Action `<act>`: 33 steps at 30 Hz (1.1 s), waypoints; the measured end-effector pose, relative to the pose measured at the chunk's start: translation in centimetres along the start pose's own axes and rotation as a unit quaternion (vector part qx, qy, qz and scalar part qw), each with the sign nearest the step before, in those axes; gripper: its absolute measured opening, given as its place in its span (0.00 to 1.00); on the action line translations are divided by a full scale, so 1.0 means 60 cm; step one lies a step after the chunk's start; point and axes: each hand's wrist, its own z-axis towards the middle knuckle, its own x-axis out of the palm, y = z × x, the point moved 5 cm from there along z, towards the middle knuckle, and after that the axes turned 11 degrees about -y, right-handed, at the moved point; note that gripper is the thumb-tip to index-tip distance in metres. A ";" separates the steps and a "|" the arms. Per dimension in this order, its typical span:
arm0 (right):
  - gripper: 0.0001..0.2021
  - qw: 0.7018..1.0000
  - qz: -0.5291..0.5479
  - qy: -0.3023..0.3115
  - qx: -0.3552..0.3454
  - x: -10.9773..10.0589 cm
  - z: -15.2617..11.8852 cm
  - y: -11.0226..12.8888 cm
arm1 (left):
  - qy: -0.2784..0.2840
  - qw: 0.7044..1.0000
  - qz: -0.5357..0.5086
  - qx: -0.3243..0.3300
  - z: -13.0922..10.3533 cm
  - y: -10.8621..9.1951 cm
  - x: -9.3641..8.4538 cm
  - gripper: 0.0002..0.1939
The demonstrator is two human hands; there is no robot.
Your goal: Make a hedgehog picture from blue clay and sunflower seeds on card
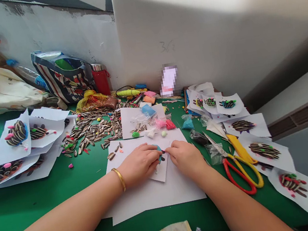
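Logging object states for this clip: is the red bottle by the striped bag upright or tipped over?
Upright: the red bottle stands with its silver cap on top.

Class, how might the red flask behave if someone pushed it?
The red flask looks taller than wide, so a high push could tip it. Once down, its rounded sides might let it roll. The striped bag beside it might cushion one side.

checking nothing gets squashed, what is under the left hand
White paper extends under the left hand, and a blue patch shows by its fingertips. Whatever the palm and fingers cover cannot be seen.
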 end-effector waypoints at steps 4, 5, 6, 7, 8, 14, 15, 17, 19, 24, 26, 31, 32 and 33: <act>0.14 0.999 0.018 -0.035 0.015 -0.008 -0.005 -0.007 | 0.010 1.000 -0.005 -0.005 0.001 0.000 -0.002 0.13; 0.13 0.998 0.026 -0.045 0.020 -0.012 -0.008 -0.009 | 0.013 1.000 -0.008 -0.006 0.001 0.000 -0.002 0.13; 0.13 0.998 0.037 -0.052 0.022 -0.016 -0.011 -0.010 | 0.014 1.000 -0.011 -0.008 0.002 0.000 -0.003 0.13; 0.12 0.997 0.051 -0.052 0.021 -0.018 -0.014 -0.010 | 0.015 1.000 -0.013 -0.010 0.002 0.000 -0.004 0.13; 0.11 0.997 0.066 -0.047 0.017 -0.020 -0.017 -0.008 | 0.014 1.000 -0.014 -0.012 0.002 0.000 -0.004 0.13; 0.10 0.996 0.086 -0.012 -0.015 -0.021 -0.027 0.011 | 0.017 1.000 -0.012 -0.008 -0.001 0.000 -0.005 0.13; 0.10 0.997 0.080 -0.011 -0.019 -0.020 -0.027 0.014 | 0.014 1.000 -0.011 -0.001 -0.002 -0.001 -0.005 0.12; 0.09 0.997 0.066 -0.010 -0.025 -0.017 -0.027 0.017 | 0.010 1.000 -0.010 0.016 -0.002 -0.003 -0.006 0.12; 0.10 0.998 0.048 -0.008 -0.026 -0.015 -0.026 0.017 | 0.009 1.000 -0.012 0.026 -0.003 -0.005 -0.005 0.12; 0.10 0.999 0.014 -0.006 -0.031 -0.011 -0.025 0.017 | 0.018 1.000 -0.015 0.020 -0.003 -0.007 -0.001 0.13; 0.10 0.999 -0.001 -0.010 -0.034 -0.010 -0.026 0.017 | 0.025 0.999 -0.011 0.020 -0.003 -0.007 0.000 0.12; 0.09 0.999 -0.019 -0.018 -0.039 -0.005 -0.027 0.018 | 0.028 0.999 -0.004 0.018 -0.005 -0.005 0.002 0.12; 0.10 0.999 -0.014 -0.018 -0.042 -0.004 -0.027 0.019 | 0.027 0.999 -0.004 0.018 -0.005 -0.005 0.003 0.12; 0.10 0.999 -0.009 -0.017 -0.046 -0.004 -0.026 0.020 | 0.026 0.999 -0.005 0.019 -0.006 -0.004 0.003 0.13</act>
